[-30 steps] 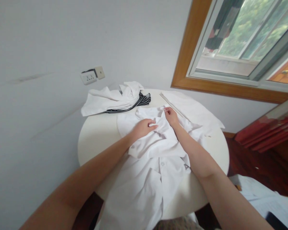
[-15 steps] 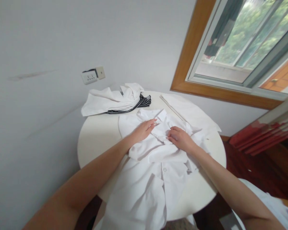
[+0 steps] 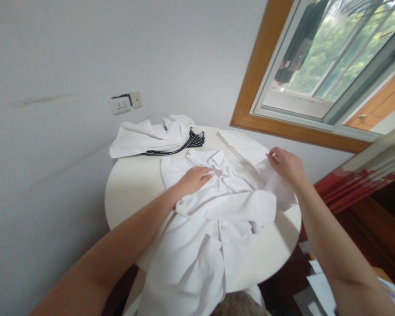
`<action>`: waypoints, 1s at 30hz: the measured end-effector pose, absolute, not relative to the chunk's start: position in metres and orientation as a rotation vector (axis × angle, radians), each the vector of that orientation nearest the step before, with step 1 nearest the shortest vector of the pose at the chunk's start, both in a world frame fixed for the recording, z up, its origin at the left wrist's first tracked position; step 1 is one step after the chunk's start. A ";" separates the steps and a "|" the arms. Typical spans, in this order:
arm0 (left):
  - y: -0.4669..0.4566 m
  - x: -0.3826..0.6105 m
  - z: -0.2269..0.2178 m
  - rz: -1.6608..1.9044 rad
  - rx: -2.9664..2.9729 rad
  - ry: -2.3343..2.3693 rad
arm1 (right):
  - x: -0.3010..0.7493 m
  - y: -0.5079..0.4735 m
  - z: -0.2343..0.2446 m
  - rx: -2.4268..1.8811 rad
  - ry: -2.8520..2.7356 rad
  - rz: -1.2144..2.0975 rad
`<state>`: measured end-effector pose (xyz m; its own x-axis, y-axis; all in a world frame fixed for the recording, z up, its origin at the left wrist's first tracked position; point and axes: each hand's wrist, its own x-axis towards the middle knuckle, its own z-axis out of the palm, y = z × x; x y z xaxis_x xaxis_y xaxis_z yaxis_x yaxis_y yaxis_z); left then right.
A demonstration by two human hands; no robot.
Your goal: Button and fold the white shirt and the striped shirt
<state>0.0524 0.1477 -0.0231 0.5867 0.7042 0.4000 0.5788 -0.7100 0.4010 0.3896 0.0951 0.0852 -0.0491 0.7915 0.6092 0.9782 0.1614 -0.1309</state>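
Observation:
A white button-up shirt lies spread over a round white table, its collar toward the wall and its lower part hanging over the near edge. My left hand rests flat on the shirt below the collar, fingers stretched out. At the table's right side, my right hand pinches a piece of the shirt between thumb and fingers and holds it raised. That cloth hangs down from the hand to the shirt. One sleeve lies across the shirt's middle.
White cloth and a black-and-white striped garment lie bunched at the table's back left. A folded white item with a thin beige edge lies at the back right. A wall socket, a wood-framed window and a red-and-white curtain surround the table.
My right hand has moved right and away from me, from the shirt's middle to the table's right side, lifting cloth with it. My left hand has stayed in place.

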 end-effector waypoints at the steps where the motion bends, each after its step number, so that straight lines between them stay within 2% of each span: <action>1: 0.147 0.052 -0.023 0.791 2.606 1.076 | 0.387 0.098 0.087 -1.680 -1.981 -0.527; 3: 0.146 0.053 -0.025 0.781 2.641 1.074 | 0.371 0.101 0.084 -1.609 -2.130 -0.547; 7: 0.148 0.053 -0.030 0.780 2.676 1.048 | 0.312 0.102 0.051 -1.455 -2.305 -0.209; 14: 0.146 0.049 -0.025 0.767 2.699 0.951 | 0.276 0.121 -0.010 -1.557 -1.972 0.024; 17: 0.142 0.057 -0.017 0.830 2.667 0.897 | 0.278 0.123 -0.018 -1.483 -1.816 0.162; 22: 0.141 0.091 -0.007 0.944 2.472 0.864 | 0.272 0.121 -0.019 -1.401 -1.737 0.207; 30: 0.149 0.097 -0.025 0.918 2.551 0.836 | 0.269 0.124 -0.025 -1.463 -1.719 0.214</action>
<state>0.0969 0.1490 -0.0248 0.6258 0.6150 0.4798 0.4210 -0.7841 0.4561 0.2695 0.1244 -0.0254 0.0416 0.8754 0.4816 0.7307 0.3021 -0.6122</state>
